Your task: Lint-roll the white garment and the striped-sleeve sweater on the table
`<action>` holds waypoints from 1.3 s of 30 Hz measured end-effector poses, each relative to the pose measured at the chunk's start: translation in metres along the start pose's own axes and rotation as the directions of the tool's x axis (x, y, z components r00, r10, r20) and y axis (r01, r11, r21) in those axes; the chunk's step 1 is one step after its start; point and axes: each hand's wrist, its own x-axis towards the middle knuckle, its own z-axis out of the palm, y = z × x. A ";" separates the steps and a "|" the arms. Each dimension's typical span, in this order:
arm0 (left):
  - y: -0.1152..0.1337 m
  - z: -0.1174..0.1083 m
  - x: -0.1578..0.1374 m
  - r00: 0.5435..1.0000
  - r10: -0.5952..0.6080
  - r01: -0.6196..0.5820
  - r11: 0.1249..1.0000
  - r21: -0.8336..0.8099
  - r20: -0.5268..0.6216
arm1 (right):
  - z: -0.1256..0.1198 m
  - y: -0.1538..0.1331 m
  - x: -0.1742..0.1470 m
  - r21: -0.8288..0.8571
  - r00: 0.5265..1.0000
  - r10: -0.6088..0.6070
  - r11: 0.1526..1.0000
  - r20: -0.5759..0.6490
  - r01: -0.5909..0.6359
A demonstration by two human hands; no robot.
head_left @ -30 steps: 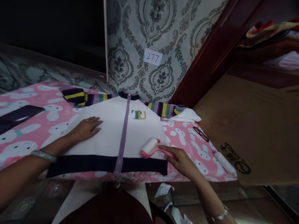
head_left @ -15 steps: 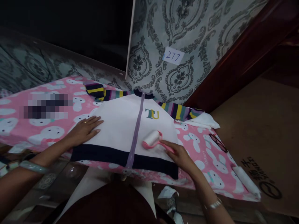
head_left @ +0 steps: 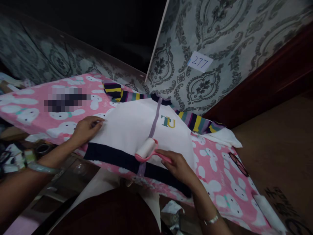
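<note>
A white zip jacket (head_left: 132,127) with striped sleeves, a navy hem and "TU" lettering lies front up on a pink bunny-print cloth (head_left: 217,186). At its left edge is my left hand (head_left: 85,129), fingers curled and thumb and forefinger close together on the fabric edge; the other fingertips are hidden. My right hand (head_left: 179,166) grips the pink handle of a lint roller (head_left: 146,148). Its white roll rests over the lower part of the purple zipper, just above the hem.
Dark-framed glasses (head_left: 238,164) and a white roll (head_left: 270,212) lie on the cloth's right side. White fabric (head_left: 223,137) sits under the right sleeve. A large dark screen (head_left: 110,32) stands behind, beside a "277" paper (head_left: 200,61) on the wall. A cardboard box (head_left: 276,156) stands at the right.
The lint roller has moved left across the jacket onto the zipper. My left hand has gone from lying flat on the jacket to curled at its left edge. The view has shifted.
</note>
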 end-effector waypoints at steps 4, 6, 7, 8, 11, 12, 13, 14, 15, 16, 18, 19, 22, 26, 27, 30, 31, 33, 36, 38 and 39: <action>0.015 -0.026 -0.028 0.959 -0.222 0.171 0.948 0.268 0.174 | 0.031 -0.008 0.063 0.048 0.994 -0.106 0.993 -0.016 0.107; 0.020 -0.031 -0.043 0.936 -0.256 0.149 0.912 0.383 0.244 | 0.037 -0.008 0.073 0.094 0.991 -0.133 0.987 -0.020 0.134; 0.021 -0.032 -0.049 0.934 -0.254 0.139 0.906 0.401 0.251 | 0.037 -0.006 0.072 0.103 0.990 -0.136 0.985 -0.019 0.138; 0.021 -0.031 -0.055 0.939 -0.241 0.132 0.912 0.388 0.247 | 0.034 -0.003 0.066 0.101 0.991 -0.131 0.986 -0.018 0.132; 0.016 -0.026 -0.068 0.962 -0.190 0.152 0.969 0.192 0.197 | 0.016 0.007 0.033 0.065 0.997 -0.067 0.995 -0.031 0.069; 0.014 -0.025 -0.070 0.965 -0.185 0.173 0.982 0.078 0.187 | 0.009 0.009 0.021 0.053 0.999 -0.037 0.998 -0.039 0.039; 0.012 -0.024 -0.071 0.963 -0.190 0.205 0.977 -0.061 0.188 | 0.003 0.010 0.010 0.038 0.999 -0.008 0.999 -0.044 0.010; 0.010 -0.023 -0.072 0.957 -0.206 0.248 0.945 -0.213 0.202 | -0.002 0.010 0.001 0.018 0.999 0.018 1.000 -0.040 -0.017; 0.007 -0.023 -0.073 0.947 -0.232 0.300 0.885 -0.357 0.221 | -0.005 0.008 -0.005 -0.007 0.999 0.035 0.999 -0.024 -0.035; 0.006 -0.022 -0.074 0.934 -0.260 0.350 0.805 -0.479 0.244 | -0.006 0.006 -0.008 -0.033 0.999 0.041 0.999 -0.001 -0.041; 0.004 -0.022 -0.076 0.909 -0.305 0.417 0.658 -0.627 0.285 | -0.003 0.000 -0.004 -0.069 0.998 0.024 0.997 0.050 -0.021; 0.003 -0.022 -0.078 0.899 -0.323 0.436 0.620 -0.652 0.295 | 0.000 -0.004 0.003 -0.074 0.998 0.008 0.997 0.067 -0.003; 0.002 -0.025 -0.084 0.884 -0.363 0.466 0.650 -0.600 0.293 | 0.011 -0.014 0.036 -0.063 0.994 -0.041 0.997 0.100 0.048; 0.001 -0.031 -0.090 0.877 -0.412 0.479 0.727 -0.491 0.246 | 0.033 -0.033 0.101 0.006 0.979 -0.138 0.990 0.147 0.138; 0.001 -0.032 -0.091 0.869 -0.428 0.494 0.721 -0.486 0.249 | 0.042 -0.039 0.117 0.028 0.976 -0.163 0.987 0.143 0.160; 0.006 -0.032 -0.095 0.822 -0.486 0.566 0.634 -0.526 0.298 | 0.067 -0.056 0.150 0.066 0.972 -0.208 0.977 0.108 0.202; 0.007 -0.032 -0.097 0.804 -0.507 0.586 0.588 -0.557 0.310 | 0.073 -0.059 0.155 0.073 0.972 -0.214 0.975 0.095 0.208; 0.009 -0.029 -0.101 0.777 -0.531 0.610 0.499 -0.616 0.340 | 0.077 -0.061 0.154 0.092 0.974 -0.216 0.974 0.073 0.209; 0.006 -0.023 -0.104 0.753 -0.503 0.648 0.455 -0.611 0.423 | 0.062 -0.051 0.126 0.159 0.982 -0.185 0.971 0.032 0.178; 0.001 -0.018 -0.105 0.753 -0.434 0.658 0.502 -0.561 0.495 | 0.044 -0.041 0.098 0.184 0.988 -0.149 0.973 0.038 0.139; -0.002 -0.016 -0.106 0.756 -0.397 0.653 0.523 -0.548 0.521 | 0.035 -0.037 0.085 0.173 0.990 -0.127 0.978 0.058 0.116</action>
